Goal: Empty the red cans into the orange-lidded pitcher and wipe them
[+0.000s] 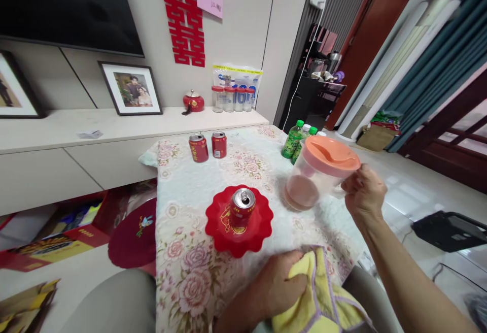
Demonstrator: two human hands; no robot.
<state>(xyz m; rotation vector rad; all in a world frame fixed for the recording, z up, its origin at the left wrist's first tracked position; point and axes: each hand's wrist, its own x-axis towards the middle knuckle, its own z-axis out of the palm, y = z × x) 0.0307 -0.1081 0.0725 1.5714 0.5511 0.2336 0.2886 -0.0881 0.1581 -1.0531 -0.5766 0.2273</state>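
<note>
My right hand (365,191) is closed round the handle of a clear plastic pitcher (323,183) with an orange lid, at the right side of the table. The pitcher leans a little, and I cannot tell whether its base touches the cloth. At the near edge, my left hand (283,279) grips a yellow towel (317,292) with purple trim. In front of it lies a red scalloped plate (262,221), with an opened red can (243,208) upright on it.
Two more red cans, one on the left (198,147) and one beside it (219,145), stand farther back on the flowered tablecloth (190,272). Green-capped bottles (292,140) stand behind the pitcher. A white cabinet (114,135) with lidded jars (228,99) runs along the wall.
</note>
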